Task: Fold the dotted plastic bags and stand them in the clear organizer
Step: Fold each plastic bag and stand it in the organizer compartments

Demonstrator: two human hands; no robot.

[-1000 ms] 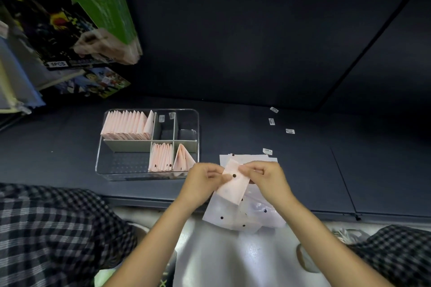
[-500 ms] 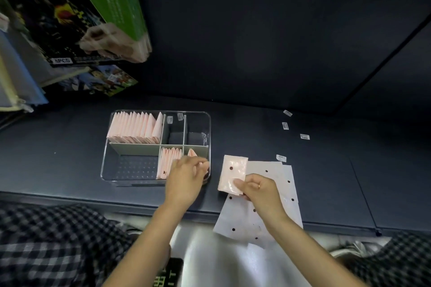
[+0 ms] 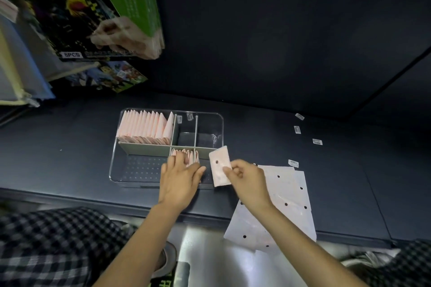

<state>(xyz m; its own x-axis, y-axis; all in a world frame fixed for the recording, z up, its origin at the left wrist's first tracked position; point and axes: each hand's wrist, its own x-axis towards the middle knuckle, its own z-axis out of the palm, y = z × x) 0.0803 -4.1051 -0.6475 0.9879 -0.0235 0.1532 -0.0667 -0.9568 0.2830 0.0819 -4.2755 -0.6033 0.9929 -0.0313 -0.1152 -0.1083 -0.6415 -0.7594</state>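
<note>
Over the near right corner of the organizer, a folded bag is pinched at its right edge by the right hand, thumb and fingers curled on it; the bag is held upright, slightly tilted, with one black dot seen on its face. Its lower edge is seen just at the organizer's near right wall; whether it touches the wall cannot be told. The left hand is laid with straight, spread fingers on the tops of the front row of folded bags, pressing them leftward; nothing is gripped by it. The two hands are close but apart, the held bag between them. Organizer contents: the far left compartment is filled with a back row of pink folded bags standing on edge; the near middle compartment is taken up by the front row, partly hidden under the left hand; the two far right compartments and the near left one are seen to hold no bags. A stack of flat bags, white with black dots, is lain on the shelf under and beside the right wrist, its near part overhanging the shelf edge. Small labels are scattered on the shelf to the right.
</note>
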